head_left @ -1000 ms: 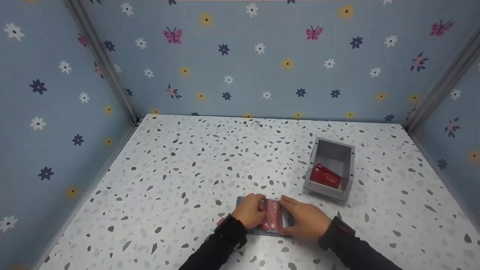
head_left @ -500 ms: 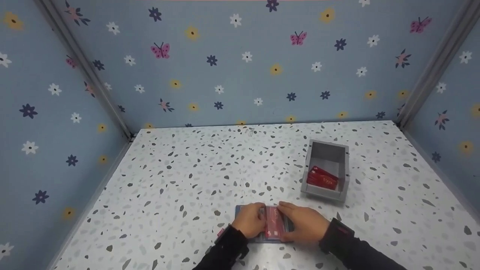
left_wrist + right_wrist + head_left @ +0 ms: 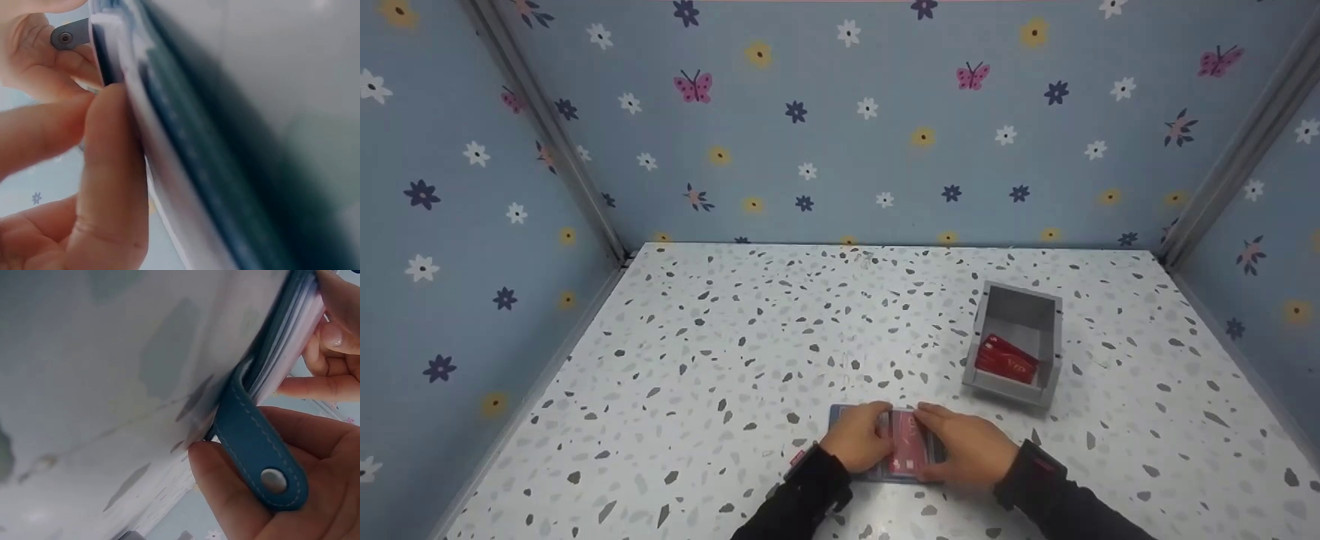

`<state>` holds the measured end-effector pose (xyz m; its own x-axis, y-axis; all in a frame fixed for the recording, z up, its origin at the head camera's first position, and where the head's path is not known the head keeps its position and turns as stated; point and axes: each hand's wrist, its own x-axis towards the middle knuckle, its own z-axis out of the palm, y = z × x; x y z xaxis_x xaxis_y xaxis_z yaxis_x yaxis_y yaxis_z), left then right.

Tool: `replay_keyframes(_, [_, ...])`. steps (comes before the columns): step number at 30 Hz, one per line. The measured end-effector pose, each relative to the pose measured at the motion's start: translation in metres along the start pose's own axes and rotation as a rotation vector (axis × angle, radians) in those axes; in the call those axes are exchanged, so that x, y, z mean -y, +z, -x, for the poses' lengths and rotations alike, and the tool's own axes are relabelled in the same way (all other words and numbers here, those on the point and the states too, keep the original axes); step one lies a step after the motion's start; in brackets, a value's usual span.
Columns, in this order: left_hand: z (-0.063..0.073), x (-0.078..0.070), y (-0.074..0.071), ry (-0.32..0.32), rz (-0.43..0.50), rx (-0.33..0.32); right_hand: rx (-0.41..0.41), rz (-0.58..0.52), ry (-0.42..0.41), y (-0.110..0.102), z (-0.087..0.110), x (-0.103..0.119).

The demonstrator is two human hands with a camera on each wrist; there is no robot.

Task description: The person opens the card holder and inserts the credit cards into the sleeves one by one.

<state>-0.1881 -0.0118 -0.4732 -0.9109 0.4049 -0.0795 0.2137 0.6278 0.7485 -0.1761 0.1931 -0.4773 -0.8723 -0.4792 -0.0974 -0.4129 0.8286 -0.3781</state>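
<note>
A blue card holder (image 3: 877, 478) with clear sleeves lies open on the table's near side. One red card (image 3: 907, 444) shows upright in its right half. At the card's left edge, my left hand (image 3: 856, 441) pinches at the holder's pages with curled fingers; what lies between its fingertips is hidden. My right hand (image 3: 976, 450) grips the holder's right side, fingers at the far edge and thumb at the near edge. In the right wrist view, a blue strap (image 3: 256, 439) with a metal snap hangs across that palm, beside the stacked pages.
Behind the right hand stands a grey open box (image 3: 1051, 352) with several red VIP cards (image 3: 1006, 358) fanned at its near end. Flower-patterned panels (image 3: 840, 127) enclose the speckled table (image 3: 720, 337) at the back and sides.
A red strip left of the upright card, visible a second ago, no longer shows. Both hands keep their places on the card holder. The head view has shifted slightly.
</note>
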Motion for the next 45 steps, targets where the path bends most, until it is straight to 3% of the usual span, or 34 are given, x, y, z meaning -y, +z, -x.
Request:
replay_keyframes(5, [0.004,0.002,-0.008,0.049,-0.008,-0.005,0.005,0.012,-0.013,0.000,-0.001,0.000])
replay_keyframes(10, [0.010,0.004,-0.014,0.106,-0.139,-0.038,0.016,-0.004,0.030,0.001,0.000,0.001])
replay_keyframes(18, [0.017,0.006,-0.011,0.049,-0.389,-0.018,0.026,-0.003,0.061,-0.001,0.000,0.002])
replay_keyframes(21, [0.017,0.006,-0.011,0.043,-0.441,-0.006,0.029,-0.009,0.065,-0.001,-0.001,0.002])
replay_keyframes(34, [0.017,0.009,-0.010,0.039,-0.455,0.011,-0.005,-0.011,0.013,-0.004,0.001,-0.001])
replay_keyframes(40, [0.016,0.008,-0.010,0.029,-0.456,0.019,-0.071,-0.049,-0.029,-0.019,0.003,-0.004])
replay_keyframes(45, [0.017,0.008,-0.008,0.016,-0.443,0.018,-0.116,-0.070,-0.001,-0.038,0.005,-0.008])
